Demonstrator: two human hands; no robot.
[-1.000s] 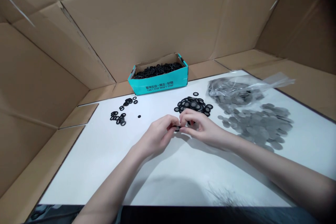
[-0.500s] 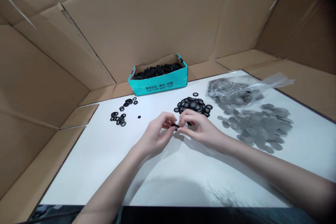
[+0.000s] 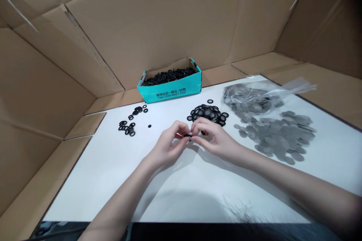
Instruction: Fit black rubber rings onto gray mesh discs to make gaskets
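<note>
Between my two hands, just above the white tabletop, is a small black ring [image 3: 187, 136], seen nearly edge-on. My left hand [image 3: 171, 144] pinches its left side between thumb and fingers. The thumb and curled fingers of my right hand [image 3: 211, 135] close on its right edge. Fingers cover part of the ring, so I cannot tell whether a disc sits in it. Right behind my hands lies a pile of black rings with grey mesh-like centres [image 3: 207, 113]. Loose grey discs [image 3: 283, 135] are heaped to the right of my right hand.
A turquoise box [image 3: 172, 91] full of black rings stands at the back. Several loose black rings [image 3: 128, 128] and a small black disc [image 3: 149, 126] lie at left. A clear plastic bag [image 3: 254, 96] of grey discs lies back right. Cardboard walls [image 3: 158, 19] surround the white table [image 3: 98, 180].
My right hand's fingers have moved slightly left, closer to my left hand and the ring. The ring stays at nearly the same spot; the piles are unchanged.
</note>
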